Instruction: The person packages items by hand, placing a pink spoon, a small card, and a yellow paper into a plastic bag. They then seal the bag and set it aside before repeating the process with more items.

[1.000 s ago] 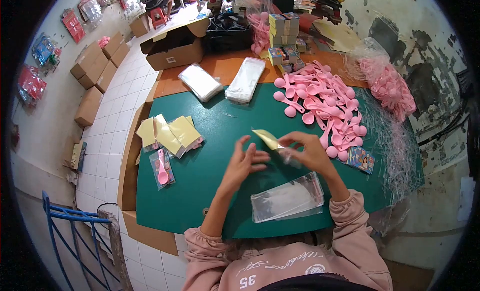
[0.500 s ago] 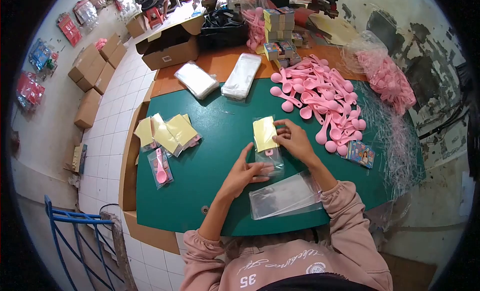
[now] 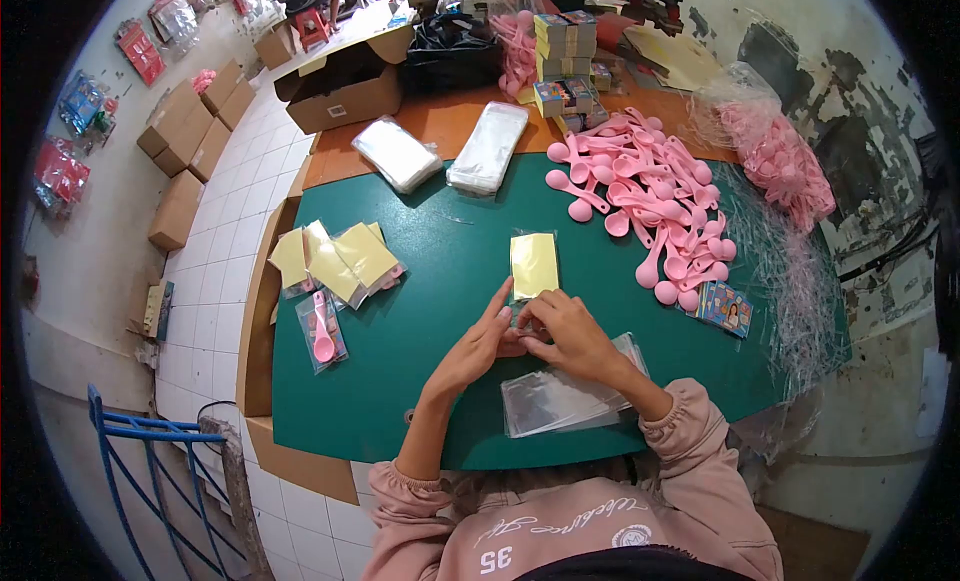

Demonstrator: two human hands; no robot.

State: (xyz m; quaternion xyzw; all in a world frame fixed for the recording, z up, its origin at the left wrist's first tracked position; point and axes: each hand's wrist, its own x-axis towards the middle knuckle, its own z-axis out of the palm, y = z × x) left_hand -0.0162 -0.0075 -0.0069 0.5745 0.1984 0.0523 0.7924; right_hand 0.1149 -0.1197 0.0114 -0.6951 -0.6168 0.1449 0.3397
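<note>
A clear plastic bag holding a yellow card [image 3: 534, 265] lies on the green table in front of me. My right hand [image 3: 572, 333] is closed at the near end of this bag, fingertips pinching the clear plastic. Against the same end rests my left hand [image 3: 478, 343], index finger stretched along the bag's left edge and the thumb side gripping by the right fingertips. The fingers partly hide the bag's lower part. Beneath my right forearm are several flat clear bags [image 3: 555, 401].
Pink measuring spoons [image 3: 640, 186] are heaped at right, beside printed cards [image 3: 723, 309]. Filled bags with yellow cards [image 3: 350, 261] and a bagged pink spoon [image 3: 323, 333] lie left. Two clear-bag stacks [image 3: 487, 149] and an open cardboard box [image 3: 345, 101] stand farther back.
My right hand has moved from the yellow card's right edge down to the bag's near end. My left hand has closed in beside it, and its fingers are less spread.
</note>
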